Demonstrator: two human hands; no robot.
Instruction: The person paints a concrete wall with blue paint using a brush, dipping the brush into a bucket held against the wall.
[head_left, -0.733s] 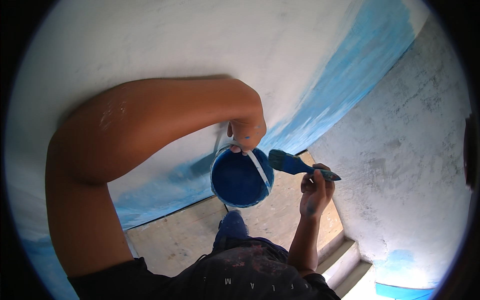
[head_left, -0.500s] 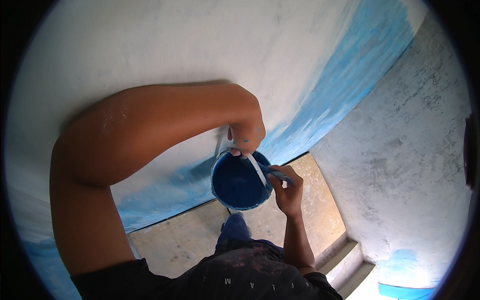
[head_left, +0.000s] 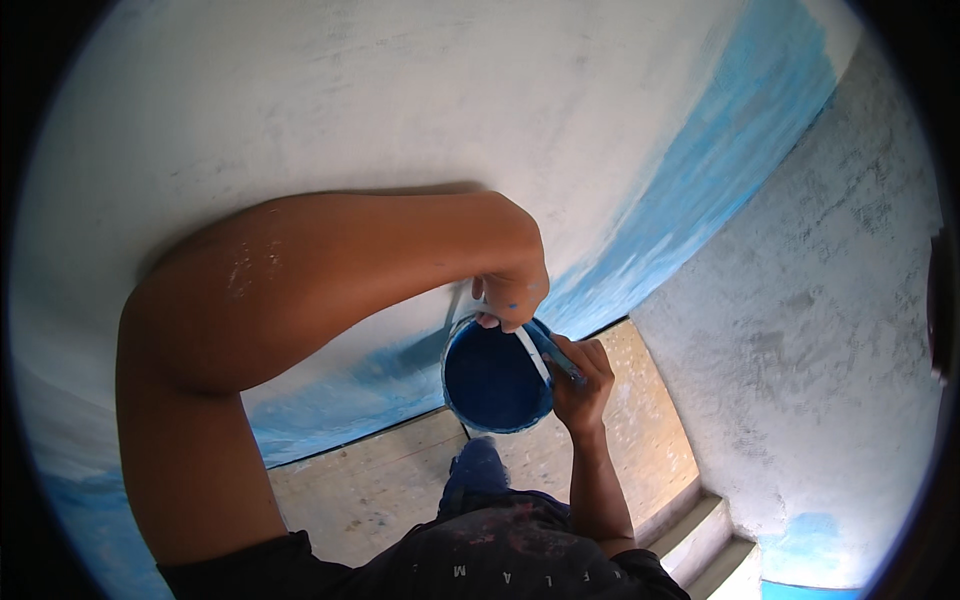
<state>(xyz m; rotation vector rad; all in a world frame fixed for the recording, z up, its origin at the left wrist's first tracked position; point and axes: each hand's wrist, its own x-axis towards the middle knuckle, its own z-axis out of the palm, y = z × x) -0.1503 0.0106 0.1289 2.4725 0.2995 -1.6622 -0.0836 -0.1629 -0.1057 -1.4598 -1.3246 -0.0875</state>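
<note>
My left hand (head_left: pixel 512 290) grips the white wire handle of a small round bucket (head_left: pixel 497 378) of dark blue paint, holding it up in front of the wall. My right hand (head_left: pixel 582 372) is closed on the blue handle of a paintbrush (head_left: pixel 553 350) at the bucket's right rim. The brush's bristles are hidden inside the bucket, behind the white handle. My left forearm crosses the middle of the view. My paint-stained blue shoe (head_left: pixel 477 470) shows just below the bucket.
A white wall (head_left: pixel 400 110) fills the upper view, with a light blue painted band (head_left: pixel 700 190) running down its right side and along its base. A grey rough wall (head_left: pixel 820 330) stands at right. Wooden boards (head_left: pixel 380 490) lie underfoot, with steps (head_left: pixel 700 540) at lower right.
The right hand has brought the paintbrush from out at the right of the bucket into it, so the bristles are no longer visible. The left hand and bucket stay in place.
</note>
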